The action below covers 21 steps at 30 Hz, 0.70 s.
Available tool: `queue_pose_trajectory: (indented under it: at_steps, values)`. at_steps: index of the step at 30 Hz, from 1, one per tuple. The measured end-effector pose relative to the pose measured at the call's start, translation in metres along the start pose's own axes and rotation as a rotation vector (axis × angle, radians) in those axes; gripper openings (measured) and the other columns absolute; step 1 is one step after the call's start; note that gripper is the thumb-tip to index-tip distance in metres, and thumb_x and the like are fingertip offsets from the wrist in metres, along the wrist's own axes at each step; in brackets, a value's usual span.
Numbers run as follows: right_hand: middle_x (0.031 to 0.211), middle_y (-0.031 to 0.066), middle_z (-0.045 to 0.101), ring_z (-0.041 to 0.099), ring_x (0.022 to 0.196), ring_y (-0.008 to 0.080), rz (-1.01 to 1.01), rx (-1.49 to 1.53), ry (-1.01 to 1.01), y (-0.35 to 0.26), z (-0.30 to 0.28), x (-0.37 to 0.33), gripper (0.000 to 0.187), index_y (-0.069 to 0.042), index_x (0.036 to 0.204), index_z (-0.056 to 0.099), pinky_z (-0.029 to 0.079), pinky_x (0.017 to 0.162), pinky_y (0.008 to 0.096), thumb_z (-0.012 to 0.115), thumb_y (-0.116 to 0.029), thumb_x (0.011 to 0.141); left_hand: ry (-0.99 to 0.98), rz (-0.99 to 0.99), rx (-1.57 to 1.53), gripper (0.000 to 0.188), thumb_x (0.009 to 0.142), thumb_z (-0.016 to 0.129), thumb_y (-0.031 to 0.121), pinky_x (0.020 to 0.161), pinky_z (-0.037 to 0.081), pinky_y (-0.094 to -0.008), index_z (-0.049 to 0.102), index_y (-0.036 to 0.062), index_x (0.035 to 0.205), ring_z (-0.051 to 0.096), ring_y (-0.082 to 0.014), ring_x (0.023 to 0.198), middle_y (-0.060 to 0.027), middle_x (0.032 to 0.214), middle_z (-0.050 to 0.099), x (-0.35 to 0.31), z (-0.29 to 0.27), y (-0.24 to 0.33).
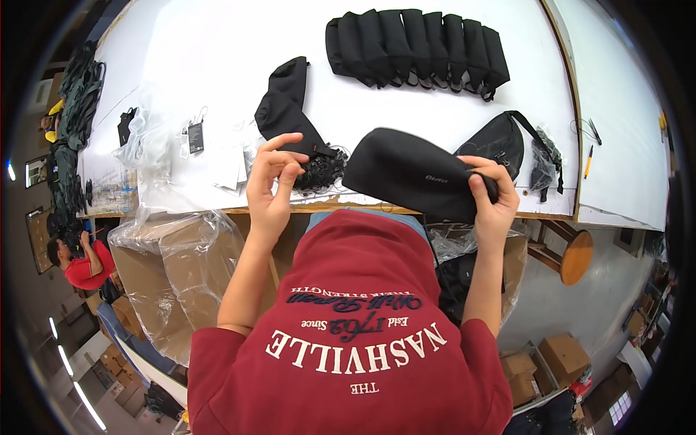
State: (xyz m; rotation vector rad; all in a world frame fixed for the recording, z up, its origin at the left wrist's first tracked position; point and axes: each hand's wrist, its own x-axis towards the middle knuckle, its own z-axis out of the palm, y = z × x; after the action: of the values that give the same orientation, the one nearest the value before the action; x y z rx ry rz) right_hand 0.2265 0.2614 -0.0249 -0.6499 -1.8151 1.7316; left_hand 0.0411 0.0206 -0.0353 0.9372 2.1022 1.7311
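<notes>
A black fabric pouch (pixel 406 170) with small pale lettering is held up over the table's near edge. My right hand (pixel 494 192) grips its right end, the thumb in front and the fingers behind. To the left of the pouch, my left hand (pixel 272 188) is raised with its fingers bent and apart; nothing shows in it. Just beyond that hand lies another black pouch (pixel 286 101), loosely bent on the white table (pixel 239 43). A tangle of black cord scraps (pixel 324 172) sits between the left hand and the held pouch.
Several black pouches (pixel 417 47) stand in a row at the back. A black mesh bag (pixel 500 145) lies at right, with an orange pen (pixel 589 161) farther over. Clear plastic bags (pixel 148 145) and tags (pixel 196 136) lie left. Plastic-lined cartons (pixel 174 272) and a wooden stool (pixel 576 257) flank me.
</notes>
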Motion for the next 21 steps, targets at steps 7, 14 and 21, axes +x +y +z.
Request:
queue_pose_trajectory:
  at_steps: [7,14,21]
  values:
    - [0.094,0.0110,0.068,0.063,0.086,0.0176,-0.025,0.037,-0.262,-0.006,0.002,0.025,0.010,0.001,0.081,0.064,0.047,0.077,0.0278,0.071,-0.002,0.074,-0.357,0.162,0.133,0.046,0.068,0.074,0.008,0.086,0.046,-0.0328,0.060,0.0015,0.111,0.060,-0.0261,0.099,-0.0125,0.114,0.062,0.027,0.022,0.022]
    - [0.088,0.0099,0.068,0.064,0.079,0.0183,-0.012,-0.130,-0.331,-0.007,-0.011,0.052,0.011,-0.001,0.076,0.067,0.048,0.069,0.0266,0.074,-0.004,0.069,-0.322,-0.104,0.009,0.017,0.081,0.063,0.014,0.081,0.048,-0.0318,0.065,0.0001,0.091,0.063,-0.0235,0.093,-0.0153,0.108,0.065,0.051,0.033,0.016]
    - [0.097,0.0094,0.063,0.064,0.081,0.0244,-0.363,-0.443,-0.548,-0.013,-0.008,0.088,0.031,-0.009,0.087,0.070,0.052,0.063,0.0305,0.081,-0.013,0.058,-0.778,-0.847,-0.305,0.032,0.094,0.052,0.031,0.069,0.041,-0.0247,0.060,0.0026,0.106,0.049,-0.0087,0.074,-0.0010,0.082,0.058,0.076,0.052,-0.021]
